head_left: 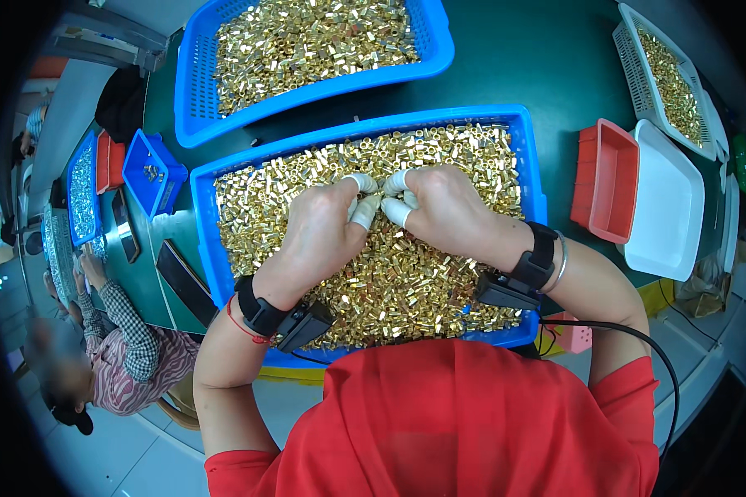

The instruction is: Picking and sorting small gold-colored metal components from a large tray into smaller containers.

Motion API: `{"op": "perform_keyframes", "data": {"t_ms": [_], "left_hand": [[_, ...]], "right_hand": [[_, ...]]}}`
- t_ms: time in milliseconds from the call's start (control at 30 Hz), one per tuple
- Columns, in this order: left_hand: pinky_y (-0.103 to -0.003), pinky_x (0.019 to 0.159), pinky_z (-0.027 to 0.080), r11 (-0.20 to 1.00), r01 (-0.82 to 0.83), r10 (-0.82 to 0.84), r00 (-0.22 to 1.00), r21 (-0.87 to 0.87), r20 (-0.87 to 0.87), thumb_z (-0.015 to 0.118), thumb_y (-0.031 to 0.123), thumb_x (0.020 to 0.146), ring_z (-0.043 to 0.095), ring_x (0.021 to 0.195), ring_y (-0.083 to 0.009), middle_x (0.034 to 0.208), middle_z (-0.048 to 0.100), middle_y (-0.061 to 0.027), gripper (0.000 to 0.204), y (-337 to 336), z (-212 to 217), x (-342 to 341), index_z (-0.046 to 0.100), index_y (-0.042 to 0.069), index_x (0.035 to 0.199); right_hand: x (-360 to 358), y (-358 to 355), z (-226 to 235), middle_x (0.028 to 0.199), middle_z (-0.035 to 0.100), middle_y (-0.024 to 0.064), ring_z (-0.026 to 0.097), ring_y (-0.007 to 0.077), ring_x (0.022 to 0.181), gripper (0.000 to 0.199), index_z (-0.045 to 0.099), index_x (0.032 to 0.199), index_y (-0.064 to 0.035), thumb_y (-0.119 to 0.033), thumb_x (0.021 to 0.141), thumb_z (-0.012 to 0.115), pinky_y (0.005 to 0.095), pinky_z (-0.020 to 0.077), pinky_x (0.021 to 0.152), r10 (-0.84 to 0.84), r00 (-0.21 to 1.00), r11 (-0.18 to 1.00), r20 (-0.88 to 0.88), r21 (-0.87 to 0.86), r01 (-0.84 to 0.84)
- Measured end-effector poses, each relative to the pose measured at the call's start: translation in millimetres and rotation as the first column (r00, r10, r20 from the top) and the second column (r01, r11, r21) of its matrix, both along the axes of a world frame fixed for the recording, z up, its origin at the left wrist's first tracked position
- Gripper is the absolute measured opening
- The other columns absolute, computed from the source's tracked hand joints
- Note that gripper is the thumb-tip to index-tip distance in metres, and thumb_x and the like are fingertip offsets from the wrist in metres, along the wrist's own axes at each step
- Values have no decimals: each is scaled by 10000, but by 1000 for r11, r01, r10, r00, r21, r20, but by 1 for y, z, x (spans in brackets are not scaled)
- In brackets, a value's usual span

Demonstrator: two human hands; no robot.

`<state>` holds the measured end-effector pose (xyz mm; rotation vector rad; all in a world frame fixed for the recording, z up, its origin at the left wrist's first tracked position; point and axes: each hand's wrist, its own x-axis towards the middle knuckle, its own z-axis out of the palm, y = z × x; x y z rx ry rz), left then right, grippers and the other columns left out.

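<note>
A blue plastic tray [532, 178] lies in front of me, filled with small gold-coloured metal fittings [406, 294]. Over its middle, my left hand [327, 219] and my right hand [448, 207] meet with their fingertips almost touching. White finger cots cover the thumbs and some fingers of both. The fingers of each hand are bent and pinched together. Whatever sits between them is hidden or too small to name. Black straps with small black devices circle both wrists.
Beyond the tray stands a blue basket [323, 87] of similar fittings. To the right are a red bin [584, 186], a white tray [667, 207] and a white basket [630, 62] of fittings. A small blue bin [162, 195] and a phone [126, 225] lie left, near a seated co-worker [141, 352]. A black cable [638, 331] runs off my right wrist.
</note>
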<state>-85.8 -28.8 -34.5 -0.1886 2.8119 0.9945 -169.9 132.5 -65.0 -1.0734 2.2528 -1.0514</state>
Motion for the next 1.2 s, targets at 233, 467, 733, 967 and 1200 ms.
{"op": "perform_keyframes", "data": {"t_ms": [233, 467, 733, 967, 1200], "left_hand": [[-307, 473, 400, 641, -212, 187, 975, 738, 118, 563, 94, 808, 545, 560, -171, 731, 598, -73, 64, -8, -2, 11, 571, 38, 837], [-209, 464, 271, -180, -480, 125, 855, 859, 504, 479, 115, 816, 424, 537, -103, 731, 543, -53, 80, 3, 12, 6, 538, 62, 818], [-339, 486, 420, 765, -274, 251, 960, 583, 122, 615, 113, 784, 554, 548, -178, 634, 569, -43, 73, -3, 11, 29, 626, 44, 764], [-364, 502, 456, 992, 70, -81, 991, -104, -109, 713, 130, 745, 543, 511, -282, 616, 573, -110, 114, 19, -3, 34, 684, 63, 832], [-300, 453, 391, 986, -44, 45, 999, 158, -7, 650, 115, 785, 515, 505, -131, 547, 482, -24, 84, 8, 3, 29, 660, 32, 796]], "right_hand": [[-4, 0, 45, 572, 560, 111, 546, 211, 499, 190, 646, 819, 16, -153, 759, 710, 336, 430, 483, -16, 908, 994, 419, -94, 61], [2, -4, 64, 563, 541, 88, 530, 165, 494, 173, 658, 839, 4, -146, 770, 713, 298, 416, 478, 129, 968, 979, -217, -126, -159], [-2, 15, 30, 658, 617, 156, 611, 341, 598, 99, 645, 763, -47, -141, 767, 673, 435, 483, 548, 145, 989, 989, -11, 34, -144], [10, 9, 24, 681, 622, 168, 613, 363, 629, 87, 642, 778, -44, -125, 749, 638, 465, 490, 575, 299, 940, 929, -162, 275, -248], [5, 10, 32, 614, 592, 126, 612, 224, 569, 98, 630, 777, -13, -109, 756, 637, 371, 483, 537, 108, 993, 991, 38, 78, -110]]}}
